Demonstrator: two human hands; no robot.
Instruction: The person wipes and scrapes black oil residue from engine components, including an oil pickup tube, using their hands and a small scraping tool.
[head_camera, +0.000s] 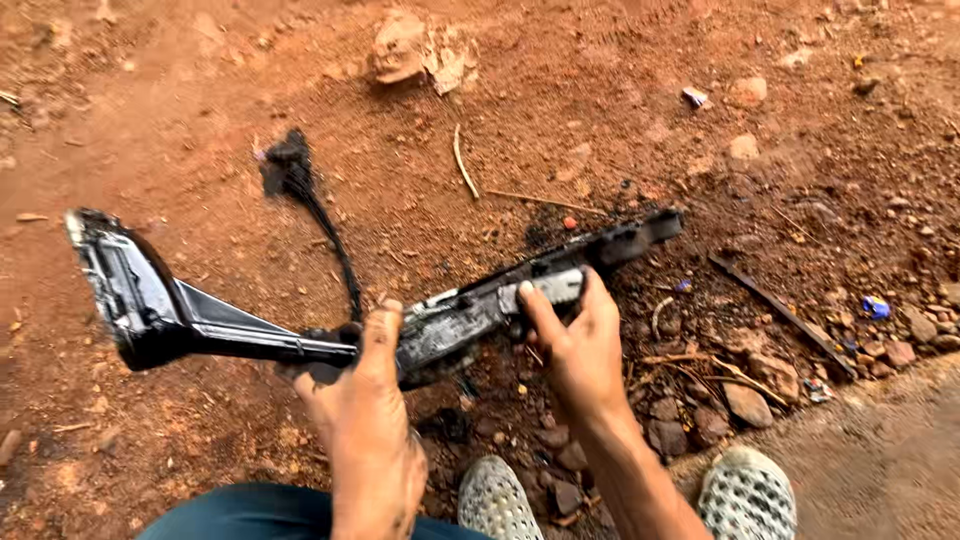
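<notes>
The person holds a long, dirty black metal-and-plastic part (440, 325), probably a lever assembly from a vehicle, above the red dirt ground (180, 120). It lies almost level, a little higher at its far right end, and both hands carry it in the air, so that none of it rests on the soil.

The left hand (365, 400) is closed around the middle of the part, at its narrow neck, with the thumb laid up along the top. This grip looks like the one that bears the weight, because the wide, flared black end (130, 290) hangs out to the left of the hand with no other support. A black cable with a frayed tip (300, 190) rises from the part just beside this hand and curves away from the person.

The right hand (575, 345) is to the right of the left one, also on the part. Its thumb and fingers pinch a pale grey, worn section (545, 287); the hand is half closed, more a fingertip hold than a full grip. It seems to steady or to feel that piece while the left hand keeps the part still.

Below the part, near the person, two pale perforated shoes (745, 495) stand on the ground, and a thin dark metal strip (780, 310) lies in the dirt to the right of the part.
</notes>
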